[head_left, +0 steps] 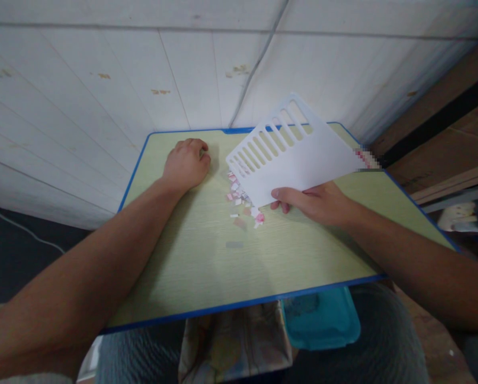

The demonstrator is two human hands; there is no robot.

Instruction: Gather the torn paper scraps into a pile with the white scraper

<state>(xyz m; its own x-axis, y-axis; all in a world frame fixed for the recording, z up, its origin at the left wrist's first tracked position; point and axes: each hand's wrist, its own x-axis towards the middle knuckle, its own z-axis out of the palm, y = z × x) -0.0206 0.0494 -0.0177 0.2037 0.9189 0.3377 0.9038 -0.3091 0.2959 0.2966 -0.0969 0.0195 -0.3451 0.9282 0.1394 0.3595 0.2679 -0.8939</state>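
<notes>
My right hand (314, 202) grips the near edge of a white slotted sheet (302, 157), thumb on top and fingers beneath. The sheet is thin, with a row of long cut-out slots along its far-left side, and it is held tilted above the table. Below its left corner lies a heap of small pink and white paper scraps (239, 198), partly covered by the sheet. To the left of the scraps, my left hand (187, 164) rests palm down on the tabletop with its fingers curled in. Whatever may be under those fingers is hidden.
The pale green table (183, 256) has a blue rim and stands against a white plank wall (122, 80) with a grey cable (258, 61). A turquoise plastic container (322, 320) and a patterned fabric (234, 341) are below the near edge. Brown boxes (438, 128) stand at right.
</notes>
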